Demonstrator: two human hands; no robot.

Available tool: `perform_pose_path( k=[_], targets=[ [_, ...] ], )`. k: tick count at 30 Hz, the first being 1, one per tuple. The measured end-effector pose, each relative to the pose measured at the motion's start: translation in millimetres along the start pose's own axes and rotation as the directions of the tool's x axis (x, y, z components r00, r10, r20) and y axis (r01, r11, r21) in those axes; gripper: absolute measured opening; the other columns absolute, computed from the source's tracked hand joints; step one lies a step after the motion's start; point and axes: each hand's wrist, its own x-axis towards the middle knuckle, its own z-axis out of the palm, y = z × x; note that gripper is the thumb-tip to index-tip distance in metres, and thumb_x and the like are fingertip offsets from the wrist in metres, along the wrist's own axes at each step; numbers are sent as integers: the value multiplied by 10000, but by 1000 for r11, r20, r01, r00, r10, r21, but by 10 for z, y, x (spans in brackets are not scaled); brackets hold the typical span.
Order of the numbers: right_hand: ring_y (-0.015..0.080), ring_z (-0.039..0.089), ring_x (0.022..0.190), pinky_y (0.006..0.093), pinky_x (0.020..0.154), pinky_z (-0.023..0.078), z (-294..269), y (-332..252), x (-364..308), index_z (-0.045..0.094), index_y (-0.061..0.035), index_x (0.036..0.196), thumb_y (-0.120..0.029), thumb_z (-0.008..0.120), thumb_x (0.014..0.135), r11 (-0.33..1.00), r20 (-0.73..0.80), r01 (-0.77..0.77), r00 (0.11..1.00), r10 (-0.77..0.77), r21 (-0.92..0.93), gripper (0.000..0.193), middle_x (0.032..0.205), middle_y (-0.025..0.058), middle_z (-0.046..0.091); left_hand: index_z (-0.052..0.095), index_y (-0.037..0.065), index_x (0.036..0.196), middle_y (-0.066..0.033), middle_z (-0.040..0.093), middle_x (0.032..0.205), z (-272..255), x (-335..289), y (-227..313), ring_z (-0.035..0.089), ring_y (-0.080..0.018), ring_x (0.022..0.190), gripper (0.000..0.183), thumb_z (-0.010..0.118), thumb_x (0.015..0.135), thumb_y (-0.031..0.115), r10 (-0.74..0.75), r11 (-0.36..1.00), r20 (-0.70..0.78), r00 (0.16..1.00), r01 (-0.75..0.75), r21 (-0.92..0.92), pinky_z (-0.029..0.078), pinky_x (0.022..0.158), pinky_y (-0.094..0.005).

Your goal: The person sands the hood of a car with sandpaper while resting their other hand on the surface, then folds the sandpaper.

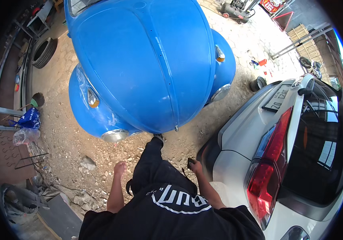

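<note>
A blue rounded car (pixel 139 60) stands ahead of me, its hood toward me, with dull patches on its paint around the left headlight. My left hand (pixel 120 168) hangs beside my leg over the gravel, its fingers loosely apart and nothing visible in it. On the other side, my right hand (pixel 196 166) is closed on a small dark flat piece (pixel 190 162), whose kind I cannot make out. That hand is near the bumper of a silver car (pixel 231 170) and touches neither car. One foot (pixel 158 137) is close to the blue car's front.
Left lie a tire (pixel 44 53), a blue bag (pixel 29 118), a clear plastic bag (pixel 26 137) and a dark panel (pixel 61 216). A stone (pixel 87 163) sits on the gravel. At the far right are a compressor (pixel 235 11), a black bucket (pixel 258 83) and a motorcycle (pixel 314 66).
</note>
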Motion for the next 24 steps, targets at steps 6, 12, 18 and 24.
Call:
perform_pose_path(
  k=[6,12,18,24],
  targets=[
    [357,708,1012,407,876,541,-892,-1613,626,717,-83,1202,-157,670,895,943,-211,295,922,-323,-155,319,1063,210,726,672,94,1077,-106,669,1005,544,490,2871,650,-291,890,184,599,913,54,671,734,-271,690,-670,109,513,801,-398],
    [330,699,925,370,803,547,-1296,-4180,1464,741,-103,1194,-6,615,881,702,-268,707,662,-700,-89,351,1039,162,714,639,184,1282,-107,542,1364,530,976,5146,515,-345,1226,336,566,955,166,877,465,-383,289,-706,534,449,1039,-467],
    [373,566,1259,460,1046,485,-1239,-6238,2061,663,-59,1313,34,558,904,450,-370,872,360,-856,-192,433,1366,178,588,560,212,1414,-134,427,1531,654,1296,5854,369,-417,1401,437,519,979,217,903,414,-394,170,-590,693,272,1190,-565],
    [337,410,1449,548,1163,345,-821,-6173,2281,523,-65,1462,-170,529,1005,344,-193,828,287,-938,-443,470,1532,143,472,573,213,1412,-134,429,1537,670,1189,5817,374,-407,1404,436,504,981,226,894,446,-373,250,-578,683,261,1191,-580]
  ],
)
